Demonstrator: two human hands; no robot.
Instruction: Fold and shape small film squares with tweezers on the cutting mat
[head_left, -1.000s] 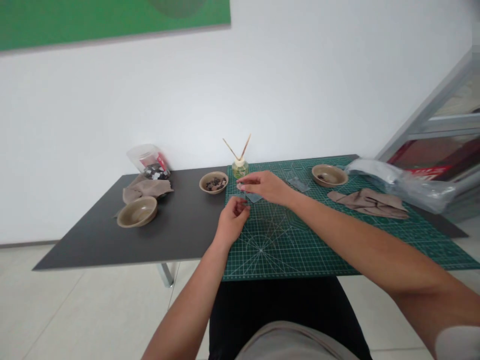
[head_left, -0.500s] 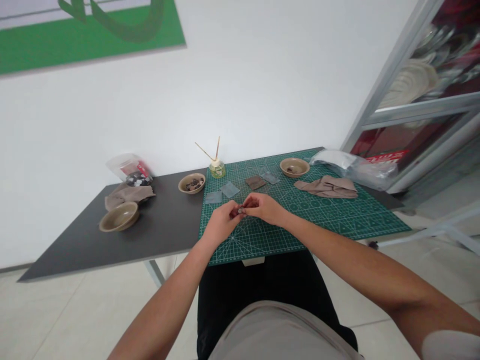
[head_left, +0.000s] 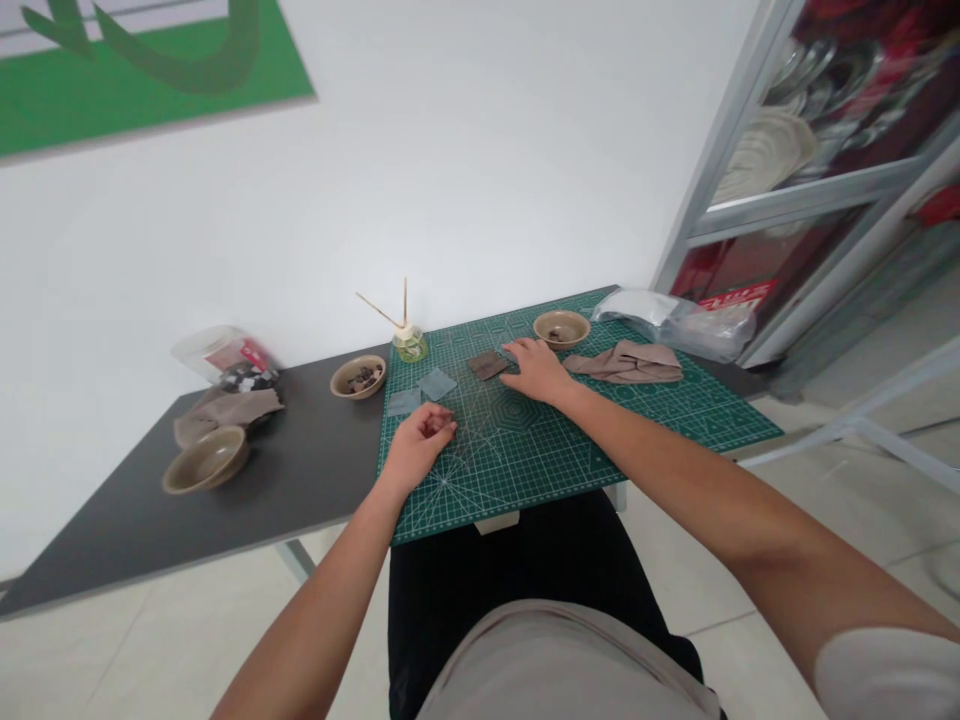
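While 2 hands r o/ mat, tbl has 3 bowls

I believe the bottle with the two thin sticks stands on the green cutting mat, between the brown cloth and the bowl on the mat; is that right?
Not quite: in the head view, the bottle does stand on the green cutting mat, but near its left edge, left of both.

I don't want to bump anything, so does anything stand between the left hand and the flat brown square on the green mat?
Nothing visible does: only green gridded mat shows between the left hand and the flat brown square. The nearer pale blue-grey square lies left of that line.
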